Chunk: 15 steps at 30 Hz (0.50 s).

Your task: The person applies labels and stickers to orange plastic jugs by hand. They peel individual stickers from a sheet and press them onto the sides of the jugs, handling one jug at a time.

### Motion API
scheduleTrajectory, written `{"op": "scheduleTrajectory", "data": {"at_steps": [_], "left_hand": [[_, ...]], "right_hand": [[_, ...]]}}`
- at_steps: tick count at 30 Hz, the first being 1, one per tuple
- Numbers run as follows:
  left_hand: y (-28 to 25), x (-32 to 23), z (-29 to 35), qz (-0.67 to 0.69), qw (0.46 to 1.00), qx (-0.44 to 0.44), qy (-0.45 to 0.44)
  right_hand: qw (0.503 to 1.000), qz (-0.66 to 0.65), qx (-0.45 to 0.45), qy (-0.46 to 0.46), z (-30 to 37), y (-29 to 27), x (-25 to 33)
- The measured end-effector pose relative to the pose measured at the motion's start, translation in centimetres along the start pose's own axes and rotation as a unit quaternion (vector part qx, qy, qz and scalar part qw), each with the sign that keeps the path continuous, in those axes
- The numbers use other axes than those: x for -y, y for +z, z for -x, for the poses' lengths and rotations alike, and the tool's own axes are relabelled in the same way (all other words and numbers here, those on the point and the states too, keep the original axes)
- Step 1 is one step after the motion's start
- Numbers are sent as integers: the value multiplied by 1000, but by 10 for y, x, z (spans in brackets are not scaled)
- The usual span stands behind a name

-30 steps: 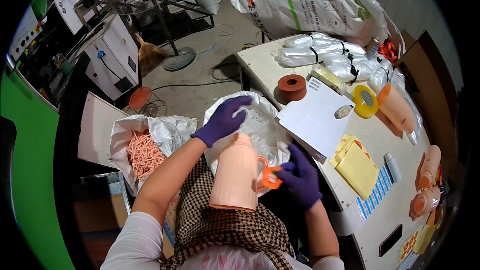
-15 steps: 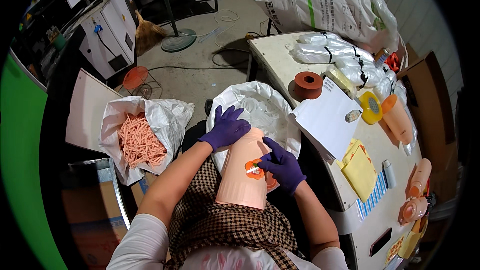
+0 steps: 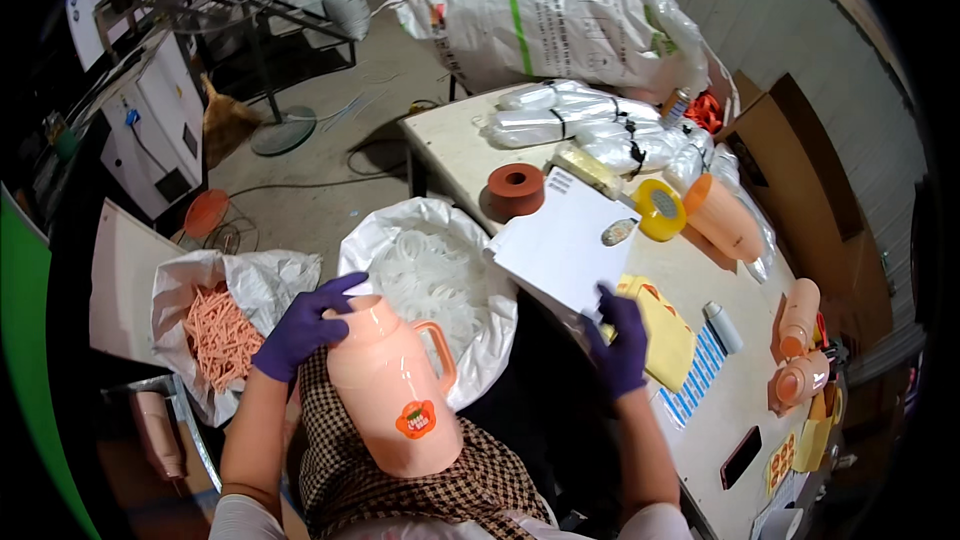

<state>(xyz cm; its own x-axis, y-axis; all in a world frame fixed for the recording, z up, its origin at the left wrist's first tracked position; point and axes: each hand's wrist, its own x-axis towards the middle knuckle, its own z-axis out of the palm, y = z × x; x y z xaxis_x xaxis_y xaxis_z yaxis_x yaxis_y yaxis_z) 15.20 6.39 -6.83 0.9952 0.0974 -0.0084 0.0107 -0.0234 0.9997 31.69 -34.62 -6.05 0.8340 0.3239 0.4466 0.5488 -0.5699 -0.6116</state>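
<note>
A peach-pink plastic jug body (image 3: 380, 390) with a side handle (image 3: 440, 355) rests tilted on my lap, its open mouth pointing away from me. Low on its wall is an orange flower-shaped sticker (image 3: 416, 419). My left hand (image 3: 305, 328), in a purple glove, grips the jug by its rim, with the fingers at the mouth. My right hand (image 3: 622, 345), also gloved, is off the jug at the table's near edge. Its thumb and fingers are apart and nothing shows between them. Beside it lie yellow sheets (image 3: 665, 340) and a stack of white paper (image 3: 565, 245).
A white sack of clear plastic rings (image 3: 430, 275) stands beyond the jug. To the left, another sack holds pink strips (image 3: 218, 335). On the table (image 3: 455, 135) are a brown tape roll (image 3: 516, 189), a yellow tape roll (image 3: 660, 210), bagged plastic, pink jug parts and a phone (image 3: 741, 458).
My right hand has left the sticker and moved right to the table edge. The jug has turned, so its handle now shows, and my left hand has shifted to its rim. The view has swung right.
</note>
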Motion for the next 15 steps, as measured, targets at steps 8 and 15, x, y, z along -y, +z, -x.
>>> {"op": "scheduleTrajectory", "data": {"at_steps": [8,15], "left_hand": [[83,-134,-64,-194,893,-114,390],[133,-144,-171,-320,799,-149,487]], "right_hand": [[915,295,118,250,-175,22,-110],[972,213,100,-3,-169,33,-88]]}}
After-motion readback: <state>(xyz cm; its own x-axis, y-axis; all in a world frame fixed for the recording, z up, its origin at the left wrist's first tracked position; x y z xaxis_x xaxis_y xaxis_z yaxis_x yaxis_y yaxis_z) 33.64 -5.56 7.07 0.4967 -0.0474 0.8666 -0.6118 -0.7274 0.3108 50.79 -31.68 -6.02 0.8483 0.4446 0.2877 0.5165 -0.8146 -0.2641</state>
